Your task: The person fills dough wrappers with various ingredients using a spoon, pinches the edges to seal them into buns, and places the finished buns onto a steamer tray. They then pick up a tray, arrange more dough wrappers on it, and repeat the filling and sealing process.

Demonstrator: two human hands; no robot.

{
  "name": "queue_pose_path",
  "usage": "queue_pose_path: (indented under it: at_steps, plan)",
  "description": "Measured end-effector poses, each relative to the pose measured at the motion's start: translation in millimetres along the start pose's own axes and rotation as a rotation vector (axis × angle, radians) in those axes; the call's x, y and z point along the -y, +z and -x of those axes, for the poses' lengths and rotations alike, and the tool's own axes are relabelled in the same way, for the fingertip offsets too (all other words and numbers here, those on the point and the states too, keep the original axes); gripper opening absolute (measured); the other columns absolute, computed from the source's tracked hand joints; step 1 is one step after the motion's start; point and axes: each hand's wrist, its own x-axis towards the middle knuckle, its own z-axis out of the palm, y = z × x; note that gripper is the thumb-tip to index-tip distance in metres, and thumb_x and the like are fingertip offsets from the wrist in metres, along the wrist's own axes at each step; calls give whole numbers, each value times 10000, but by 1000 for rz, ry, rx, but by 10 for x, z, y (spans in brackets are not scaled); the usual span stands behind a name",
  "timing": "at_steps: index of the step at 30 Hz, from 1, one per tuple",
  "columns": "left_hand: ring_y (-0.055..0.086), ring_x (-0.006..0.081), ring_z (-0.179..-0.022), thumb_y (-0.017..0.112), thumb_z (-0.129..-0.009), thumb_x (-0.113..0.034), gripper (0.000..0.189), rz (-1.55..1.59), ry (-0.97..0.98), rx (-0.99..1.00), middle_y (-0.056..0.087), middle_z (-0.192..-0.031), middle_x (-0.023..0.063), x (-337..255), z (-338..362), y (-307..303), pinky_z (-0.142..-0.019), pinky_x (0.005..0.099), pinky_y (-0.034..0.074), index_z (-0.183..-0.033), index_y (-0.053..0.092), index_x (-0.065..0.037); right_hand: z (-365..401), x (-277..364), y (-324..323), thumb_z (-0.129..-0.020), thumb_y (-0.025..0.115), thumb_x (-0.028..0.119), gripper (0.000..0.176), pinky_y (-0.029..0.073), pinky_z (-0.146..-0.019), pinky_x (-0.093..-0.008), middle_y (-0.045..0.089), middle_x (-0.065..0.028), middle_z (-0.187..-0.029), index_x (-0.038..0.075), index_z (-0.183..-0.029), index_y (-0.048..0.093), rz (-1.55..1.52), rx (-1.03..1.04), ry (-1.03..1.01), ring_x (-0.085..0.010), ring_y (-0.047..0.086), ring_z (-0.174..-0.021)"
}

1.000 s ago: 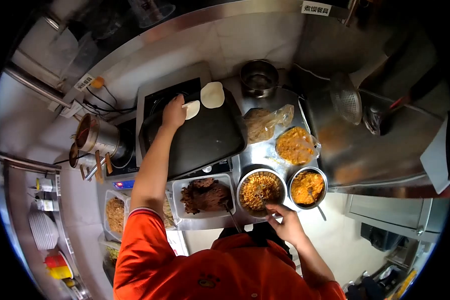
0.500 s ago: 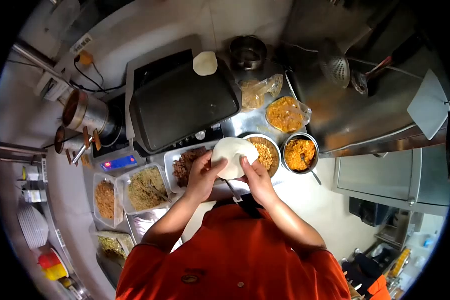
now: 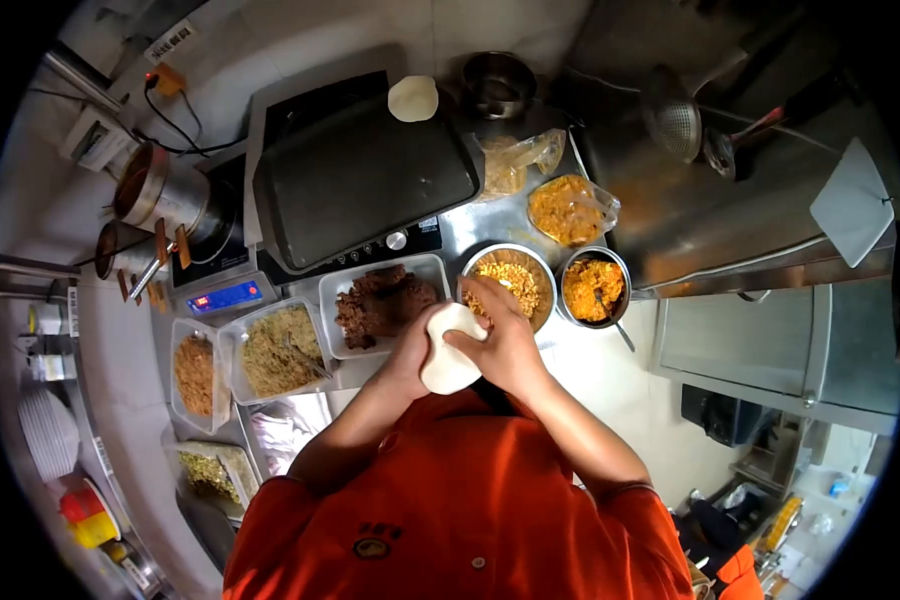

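Looking straight down on a pale white round of soft dough (image 3: 446, 366), smooth and matte, no browning anywhere, bent into a loose cup instead of lying flat. Held up off the counter, close to the chest of the orange shirt (image 3: 470, 500), just this side of the food containers. Gripped from the left by the left hand (image 3: 407, 352), fingers curled tight on its edge. Covered from the right by the right hand (image 3: 502, 343), fingers together and pressed onto its top rim. Sitting right beyond the knuckles: a round steel bowl of yellow crumbly filling (image 3: 515, 283), with a white rectangular tray of dark brown meat (image 3: 382, 300) beside that. Further back, a black flat griddle plate (image 3: 365, 180), carrying a second small pale dough disc (image 3: 413, 98) at its far edge, well apart from the held one.
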Motion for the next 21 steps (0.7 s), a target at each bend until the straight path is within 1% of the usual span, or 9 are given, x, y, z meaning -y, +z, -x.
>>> queue_pose_path:
  at_steps: [2, 6, 10, 12, 14, 16, 18, 19, 21]
  plan:
    - [715, 262, -975, 420, -1068, -373, 454, -32, 27, -94, 720, -1083, 145, 64, -9, 135, -887, 385, 584, -1195, 651, -4, -79, -172, -8, -754, 869, 113, 719, 496, -1011, -402, 575, -193, -1334, 39, -1389, 539, -13, 1, 40, -365, 575, -1246]
    - [700, 274, -1016, 405, -1064, -369, 451, 18, 78, -40, 713, -1112, 146, 154, 44, -38, -899, 396, 577, -1191, 649, -12, -21, -114, -51, -750, 793, 19, 629, 549, -974, -414, 531, -225, -1355, 6, -1332, 553, 54, -21, 42, -411, 543, -1261]
    - [664, 290, -1112, 378, -1060, -327, 427, 216, 249, 106, 685, -1199, 152, 80, 74, -91, -973, 421, 546, -1197, 632, -12, 162, 212, -110, -815, 667, -58, 451, 576, -913, -416, 614, -231, -1291, -19, -1261, 609, 243, -58, -345, -389, 611, -1205]
    - [667, 293, -1103, 393, -1055, -318, 419, 124, 375, -231, 682, -1220, 163, 95, 77, 151, -965, 423, 553, -1221, 620, -7, 427, -38, 142, -891, 624, 20, 393, 574, -922, -430, 569, -252, -1398, -22, -1281, 626, 320, 248, -245, -415, 667, -1116]
    - [675, 309, -1092, 415, -1045, -274, 395, 56, 406, -294, 682, -1237, 168, 83, 14, 18, -980, 422, 554, -1250, 601, 9, 551, 8, 293, -932, 587, 35, 349, 590, -886, -431, 605, -254, -1351, -27, -1272, 635, 275, 328, -278, -413, 677, -1089]
    - [662, 314, -1094, 415, -1042, -296, 406, 69, 323, -263, 678, -1223, 164, 35, -10, -199, -979, 428, 548, -1232, 603, 9, 513, 26, 241, -985, 525, 66, 305, 606, -735, -388, 686, -224, -1232, -40, -1242, 650, 267, 225, -391, -320, 734, -848]
    - [639, 327, -1119, 399, -1040, -323, 437, 169, 316, -38, 669, -1198, 168, 24, 100, -14, -991, 447, 535, -1242, 595, 11, 434, -41, 60, -1041, 440, 142, 351, 526, -558, -288, 747, -187, -1059, -72, -1229, 646, -290, 446, 258, -169, 629, -587]
    - [621, 338, -1151, 362, -1045, -352, 487, 204, 288, 72, 653, -1202, 176, 22, 94, -41, -1012, 463, 517, -1262, 589, 20, 364, 23, 97, -1066, 364, 197, 420, 400, -481, -219, 755, -168, -956, -87, -1167, 658, -628, 258, 314, -79, 452, -477]
    - [628, 330, -1134, 336, -1048, -370, 520, 87, 234, -4, 642, -1218, 161, 74, 235, 162, -1002, 469, 517, -1299, 580, 14, 201, -221, 56, -1062, 360, 201, 410, 391, -469, -212, 755, -170, -942, -73, -1131, 657, -751, 229, 556, -77, 468, -514]
